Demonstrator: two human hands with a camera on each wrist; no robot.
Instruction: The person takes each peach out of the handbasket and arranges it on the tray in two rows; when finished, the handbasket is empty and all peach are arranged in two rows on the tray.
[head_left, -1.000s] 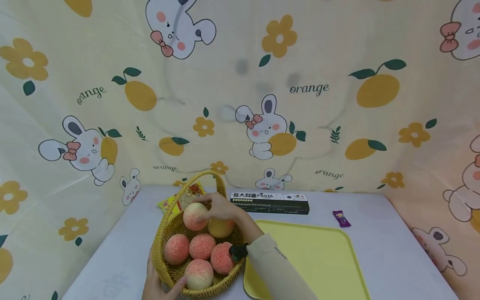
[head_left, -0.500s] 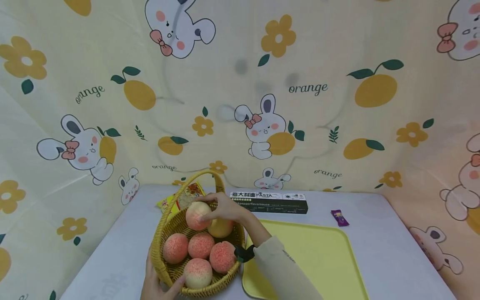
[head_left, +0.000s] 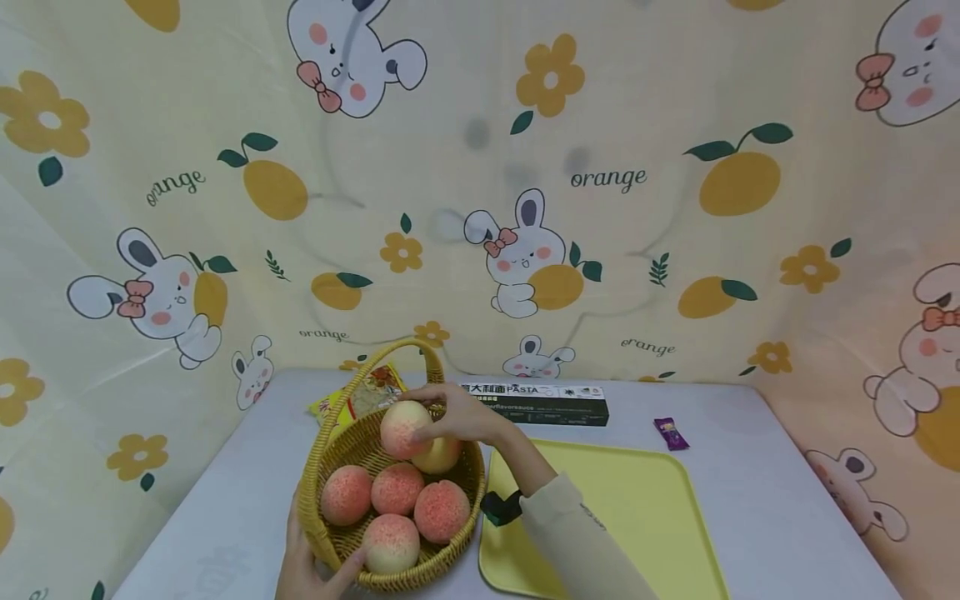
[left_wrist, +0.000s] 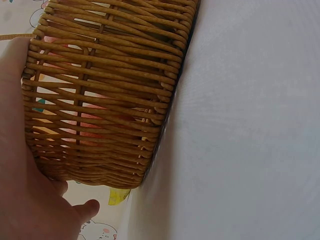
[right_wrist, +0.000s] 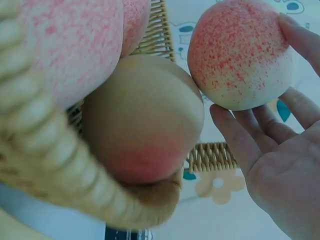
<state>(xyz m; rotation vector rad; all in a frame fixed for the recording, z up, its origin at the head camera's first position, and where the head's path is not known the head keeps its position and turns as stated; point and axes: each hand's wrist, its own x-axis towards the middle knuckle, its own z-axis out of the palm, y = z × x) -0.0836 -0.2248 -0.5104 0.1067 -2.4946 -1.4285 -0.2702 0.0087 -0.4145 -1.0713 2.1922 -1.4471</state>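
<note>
**Right hand on top peach, left hand steadying basket**

Surface: pale lavender counter [head_left: 757,500], enclosed at back and sides by a cream cloth backdrop [head_left: 465,208] printed with rabbits, oranges and flowers.

On the counter: wicker basket [head_left: 318,533] front left, handle arching front to back. Yellow tray [head_left: 645,517] just right of it, rims about touching. Black pasta box [head_left: 534,404] at the back, long axis left-right, parallel to the backdrop. Yellow snack bag [head_left: 352,398] behind the basket. Small purple wrapper [head_left: 671,434] back right, apart from the tray.

Peach [head_left: 405,429]: round, no clear long axis; sits highest in the basket at its back, resting against a yellower peach [head_left: 438,454]. Four more peaches [head_left: 397,508] lie below in front.

Right hand [head_left: 465,414]: fingers loosely curved round the top peach, fingertips [right_wrist: 235,132] touching it, grip not tight.

Left hand [head_left: 303,567]: palm against the basket's near outer wall, thumb over the rim.
</note>
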